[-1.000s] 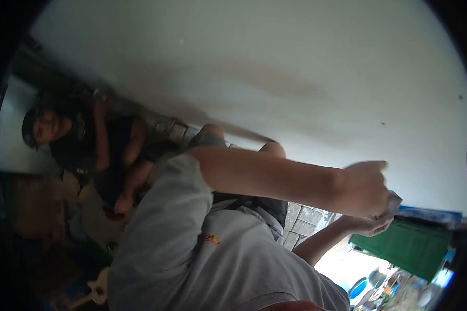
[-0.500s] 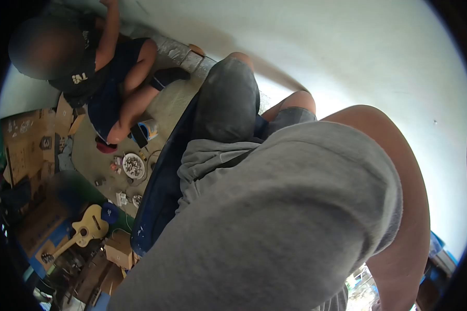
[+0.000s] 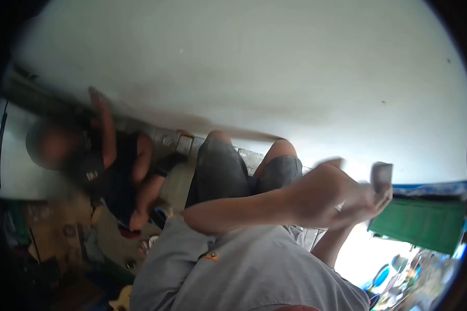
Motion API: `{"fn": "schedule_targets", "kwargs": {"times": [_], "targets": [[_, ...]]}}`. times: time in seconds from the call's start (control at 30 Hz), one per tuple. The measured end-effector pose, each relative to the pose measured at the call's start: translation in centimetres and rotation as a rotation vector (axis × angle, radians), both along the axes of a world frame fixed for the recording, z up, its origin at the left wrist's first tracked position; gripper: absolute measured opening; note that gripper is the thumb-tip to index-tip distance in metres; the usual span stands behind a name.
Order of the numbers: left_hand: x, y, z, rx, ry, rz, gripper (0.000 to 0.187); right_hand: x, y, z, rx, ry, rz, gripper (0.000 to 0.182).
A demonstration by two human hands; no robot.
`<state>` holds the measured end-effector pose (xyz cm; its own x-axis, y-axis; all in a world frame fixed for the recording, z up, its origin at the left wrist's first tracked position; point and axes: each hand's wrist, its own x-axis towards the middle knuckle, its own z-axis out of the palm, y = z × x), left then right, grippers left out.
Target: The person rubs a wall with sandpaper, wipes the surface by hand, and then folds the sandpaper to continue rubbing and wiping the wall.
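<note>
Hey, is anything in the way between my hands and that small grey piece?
Nothing visible stands in the way. The grey piece sticks up right at the fingers, where your left hand and right hand overlap. Blur hides which fingers touch it.

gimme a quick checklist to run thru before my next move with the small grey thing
1. Both hands in view: ok, the left hand and right hand are close together, overlapping in the view.
2. Small grey object in sight: ok, its upper part shows beyond the fingers.
3. Which hand has the grip: cannot tell, blur and overlap hide it.
4. Fingers clearly visible: not ok, they are blurred and partly covered.
5. Object clear of the wall: cannot tell, the view doesn't settle the gap.
6. Other person clear of your hands: ok, seated well off to one side.
</note>
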<state>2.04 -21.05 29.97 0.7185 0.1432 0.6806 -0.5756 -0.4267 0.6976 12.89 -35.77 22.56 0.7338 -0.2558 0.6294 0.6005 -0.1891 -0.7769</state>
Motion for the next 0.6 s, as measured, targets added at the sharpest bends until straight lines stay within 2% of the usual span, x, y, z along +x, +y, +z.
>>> {"fn": "schedule_targets", "kwargs": {"times": [0.03,0.07,0.1,0.13,0.17,0.2,0.23,0.27,0.33,0.47,0.53,0.57,0.6], "targets": [[-0.7,1.2,-1.7,-0.038,0.24,0.1,0.022,-0.1,0.1,-0.4,0.443,0.173,0.275,0.015],[-1.6,2.5,-3.6,-0.087,0.465,0.111,0.025,-1.2,1.1,-1.2,0.261,0.116,0.259,0.014],[-2.4,3.0,-5.9,-0.244,0.486,0.039,0.035,-2.2,2.0,-1.9,0.072,0.029,0.213,0.016],[-2.9,3.2,-7.8,-0.4,0.509,-0.021,0.045,-3.0,2.3,-3.2,-0.031,-0.11,0.285,0.012],[-3.0,3.0,-9.0,-0.372,0.522,-0.041,0.045,-3.5,2.7,-4.0,-0.224,-0.257,0.336,0.013],[-3.4,3.0,-10.0,-0.624,0.511,-0.173,0.054,-4.1,3.3,-3.0,-0.425,-0.408,0.394,0.017],[-3.7,3.0,-10.6,-0.877,0.497,-0.3,0.064,-4.7,4.2,-3.4,-0.422,-0.469,0.475,0.02],[-4.0,3.1,-11.0,-0.857,0.517,-0.303,0.064,-5.2,4.8,-3.9,-0.441,-0.476,0.516,0.021],[-4.3,3.3,-11.4,-1.047,0.475,-0.348,0.069,-6.0,5.9,-4.1,-0.452,-0.472,0.549,0.022],[-5.2,3.0,-11.2,-1.123,0.37,-0.288,0.054,-5.9,5.3,-4.2,-0.615,-0.548,0.657,0.021],[-5.2,2.7,-11.5,-1.157,0.339,-0.236,0.049,-5.7,5.4,-3.9,-0.538,-0.465,0.679,0.019],[-5.2,2.8,-11.3,-1.156,0.317,-0.219,0.043,-5.5,5.2,-3.6,-0.477,-0.398,0.718,0.033],[-5.0,2.9,-11.3,-1.144,0.317,-0.212,0.043,-5.5,5.4,-3.3,-0.463,-0.403,0.719,0.033]]}}
